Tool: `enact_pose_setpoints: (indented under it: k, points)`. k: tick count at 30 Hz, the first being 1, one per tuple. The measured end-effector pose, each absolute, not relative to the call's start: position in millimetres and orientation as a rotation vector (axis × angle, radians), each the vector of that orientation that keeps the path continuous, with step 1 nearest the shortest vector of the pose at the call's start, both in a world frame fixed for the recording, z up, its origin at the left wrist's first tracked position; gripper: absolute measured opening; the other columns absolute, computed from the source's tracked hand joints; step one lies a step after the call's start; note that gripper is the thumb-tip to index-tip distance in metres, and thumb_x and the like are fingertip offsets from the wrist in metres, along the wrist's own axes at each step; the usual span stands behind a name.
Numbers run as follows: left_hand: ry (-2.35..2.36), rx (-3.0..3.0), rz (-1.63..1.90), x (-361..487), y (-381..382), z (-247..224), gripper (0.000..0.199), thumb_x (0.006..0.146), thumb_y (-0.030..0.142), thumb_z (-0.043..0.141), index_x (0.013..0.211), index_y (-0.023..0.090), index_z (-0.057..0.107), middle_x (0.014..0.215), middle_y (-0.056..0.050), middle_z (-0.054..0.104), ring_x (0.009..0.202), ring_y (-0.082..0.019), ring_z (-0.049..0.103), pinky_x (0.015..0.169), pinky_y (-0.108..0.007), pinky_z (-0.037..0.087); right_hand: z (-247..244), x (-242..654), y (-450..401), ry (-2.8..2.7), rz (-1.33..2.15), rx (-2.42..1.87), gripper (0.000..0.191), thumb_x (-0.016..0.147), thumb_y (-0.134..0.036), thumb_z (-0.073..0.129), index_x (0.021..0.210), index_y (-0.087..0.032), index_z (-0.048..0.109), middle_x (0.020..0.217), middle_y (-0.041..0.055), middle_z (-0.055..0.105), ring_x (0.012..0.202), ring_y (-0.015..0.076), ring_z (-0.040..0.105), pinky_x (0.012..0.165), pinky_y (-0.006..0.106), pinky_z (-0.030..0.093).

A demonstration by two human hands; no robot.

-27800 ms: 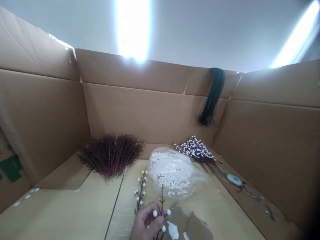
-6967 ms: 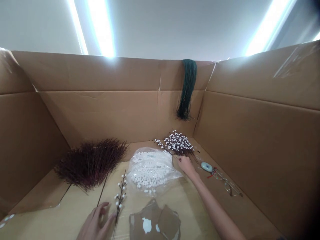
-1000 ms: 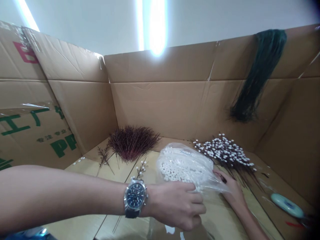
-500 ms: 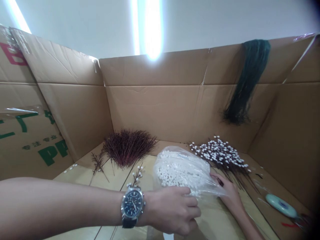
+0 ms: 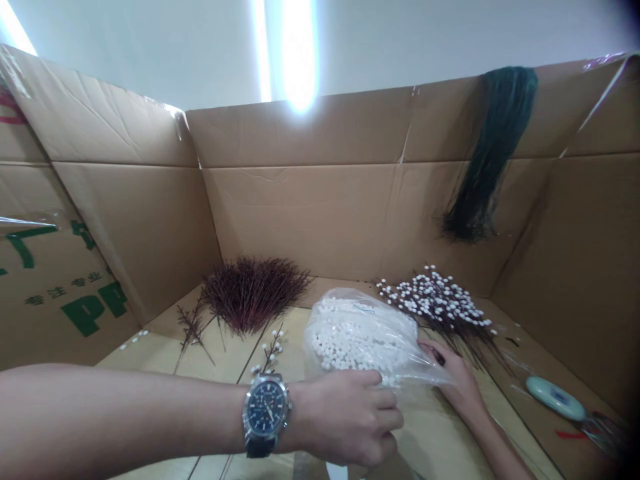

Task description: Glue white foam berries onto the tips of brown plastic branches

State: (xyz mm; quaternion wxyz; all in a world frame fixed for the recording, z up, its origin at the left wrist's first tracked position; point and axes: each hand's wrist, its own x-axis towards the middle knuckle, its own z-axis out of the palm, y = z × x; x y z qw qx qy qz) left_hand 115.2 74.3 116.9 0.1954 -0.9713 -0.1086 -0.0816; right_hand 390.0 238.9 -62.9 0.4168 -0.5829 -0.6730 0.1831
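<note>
A clear plastic bag (image 5: 345, 337) full of small white berries lies on the table in front of me. My left hand (image 5: 350, 417), with a watch (image 5: 266, 407) on its wrist, is closed at the bag's near edge; its fingertips are hidden under the hand. My right hand (image 5: 457, 373) grips the loose plastic at the bag's right side between thumb and fingers. A brown twig with white berries (image 5: 270, 350) lies just beyond the watch. Under my left hand a small white piece (image 5: 337, 471) shows at the bottom edge.
Behind stand a heap of bare dark-red twigs (image 5: 255, 293) on the left and a pile of white-berried twigs (image 5: 440, 300) on the right. Cardboard walls (image 5: 300, 213) surround the table. Dark green strands (image 5: 495, 147) hang over the back wall. A pale green oval object (image 5: 555, 398) lies at right.
The view has shifted slightly, so the surroundings sit a little further left and higher. Both hands keep nearly the same place at the bag.
</note>
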Motion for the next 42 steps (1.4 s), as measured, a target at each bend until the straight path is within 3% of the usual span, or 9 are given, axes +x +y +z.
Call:
enact_pose_setpoints:
  k: [23,32,42]
  points:
    - [-0.313,-2.712,-0.227,117,78,112,0.017,0.088,0.015,0.073,0.071,0.017,0.071,0.077,-0.004,0.065,0.077,-0.018,0.058,0.067,-0.033,0.042,-76,397,246,-1.69,0.487,-1.472,0.05,0.081,-0.054,0.051,0.102,-0.019,0.079,0.099,0.0111,0.081,0.093,0.0309,0.075,0.083,0.038,0.054]
    - [-0.26,-2.714,-0.275,118,82,108,0.018,0.085,0.012,0.074,0.068,0.017,0.07,0.074,-0.006,0.063,0.074,-0.019,0.06,0.065,-0.034,0.045,-75,397,245,-1.694,0.476,-1.494,0.052,0.081,-0.056,0.051,0.102,-0.018,0.08,0.085,0.0096,0.08,0.077,0.0284,0.073,0.072,0.035,0.052]
    - [-0.315,-2.716,-0.216,122,79,106,0.021,0.089,0.013,0.068,0.07,0.018,0.074,0.079,-0.007,0.07,0.081,-0.02,0.062,0.07,-0.034,0.047,-72,396,242,-1.707,0.479,-1.489,0.052,0.083,-0.054,0.052,0.105,-0.015,0.079,0.088,0.0114,0.08,0.08,0.0287,0.072,0.072,0.035,0.051]
